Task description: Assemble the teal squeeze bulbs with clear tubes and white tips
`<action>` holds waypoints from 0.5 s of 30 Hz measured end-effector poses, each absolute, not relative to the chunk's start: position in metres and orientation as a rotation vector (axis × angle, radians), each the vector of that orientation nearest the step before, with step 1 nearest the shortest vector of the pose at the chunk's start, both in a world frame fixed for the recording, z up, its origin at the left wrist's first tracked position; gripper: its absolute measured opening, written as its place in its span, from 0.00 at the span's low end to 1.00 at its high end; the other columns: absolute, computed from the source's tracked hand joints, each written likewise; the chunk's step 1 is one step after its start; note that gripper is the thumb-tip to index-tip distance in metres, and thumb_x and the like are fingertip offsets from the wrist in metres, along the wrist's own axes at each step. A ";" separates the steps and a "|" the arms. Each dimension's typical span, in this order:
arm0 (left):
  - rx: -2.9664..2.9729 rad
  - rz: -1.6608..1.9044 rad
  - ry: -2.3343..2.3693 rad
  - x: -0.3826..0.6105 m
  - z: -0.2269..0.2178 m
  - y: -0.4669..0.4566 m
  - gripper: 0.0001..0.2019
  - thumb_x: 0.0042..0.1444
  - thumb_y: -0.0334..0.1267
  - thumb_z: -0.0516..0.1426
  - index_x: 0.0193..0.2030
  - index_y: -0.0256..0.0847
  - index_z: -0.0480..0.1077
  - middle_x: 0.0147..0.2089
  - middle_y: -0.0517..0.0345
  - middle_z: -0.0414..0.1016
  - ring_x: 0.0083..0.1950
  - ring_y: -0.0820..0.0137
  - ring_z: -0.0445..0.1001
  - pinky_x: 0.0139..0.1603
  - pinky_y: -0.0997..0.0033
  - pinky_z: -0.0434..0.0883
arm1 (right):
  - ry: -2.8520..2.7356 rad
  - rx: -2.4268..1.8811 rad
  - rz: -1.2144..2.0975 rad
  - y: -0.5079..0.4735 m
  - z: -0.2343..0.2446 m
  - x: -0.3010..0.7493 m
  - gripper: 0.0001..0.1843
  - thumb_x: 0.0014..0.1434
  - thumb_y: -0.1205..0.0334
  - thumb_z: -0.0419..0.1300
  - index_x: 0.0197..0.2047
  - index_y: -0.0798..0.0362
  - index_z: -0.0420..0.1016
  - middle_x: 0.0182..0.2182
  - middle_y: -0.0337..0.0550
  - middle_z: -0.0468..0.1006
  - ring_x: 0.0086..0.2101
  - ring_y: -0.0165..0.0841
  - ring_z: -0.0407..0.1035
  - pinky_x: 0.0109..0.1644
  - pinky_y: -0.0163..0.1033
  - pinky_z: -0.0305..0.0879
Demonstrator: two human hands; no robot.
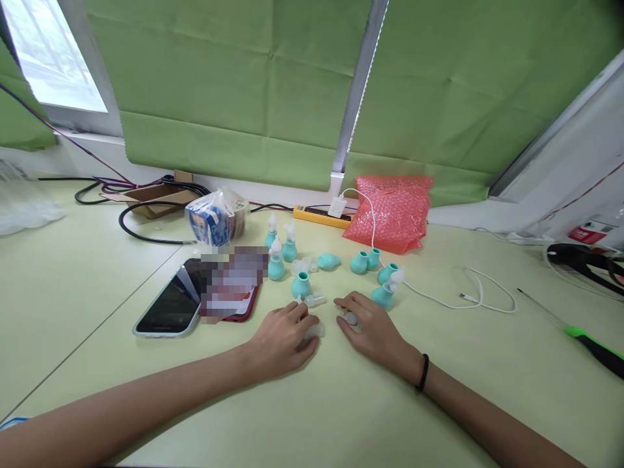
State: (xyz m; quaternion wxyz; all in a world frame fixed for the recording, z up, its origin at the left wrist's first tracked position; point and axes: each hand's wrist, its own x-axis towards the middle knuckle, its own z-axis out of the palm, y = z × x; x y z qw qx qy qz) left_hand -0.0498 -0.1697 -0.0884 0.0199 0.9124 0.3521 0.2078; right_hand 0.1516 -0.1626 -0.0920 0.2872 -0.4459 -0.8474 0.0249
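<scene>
My left hand (285,338) rests on the table with its fingers curled round a translucent plastic piece (314,330). To its right, my right hand (375,328) is closed over another translucent piece (350,318), mostly hidden by the fingers. Just beyond the left fingertips lies a clear nozzle-like part (315,299), in front of an upright turquoise squeeze bulb (301,286) with an open neck. Another bulb (382,298), with a clear tip (396,278) on it, stands beyond the right hand. Several bulbs, some with white tips, and a small pile of clear parts (305,265) are behind.
Two phones, one dark-screened (170,302) and one red-edged (246,305), lie left of the bulbs. Farther back are a bagged blue packet (217,218), a yellow power strip (322,216) and pink bubble wrap (392,214). A white cable (439,302) and a screwdriver (592,344) lie right.
</scene>
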 end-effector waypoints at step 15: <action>2.729 0.810 0.599 -0.054 -0.093 -0.167 0.10 0.56 0.28 0.46 0.42 0.36 0.64 0.43 0.47 0.67 0.43 0.68 0.67 0.41 0.71 0.67 | -2.198 -0.897 0.151 -0.165 -0.094 0.150 0.07 0.53 0.72 0.52 0.34 0.54 0.69 0.28 0.44 0.71 0.30 0.31 0.66 0.32 0.37 0.65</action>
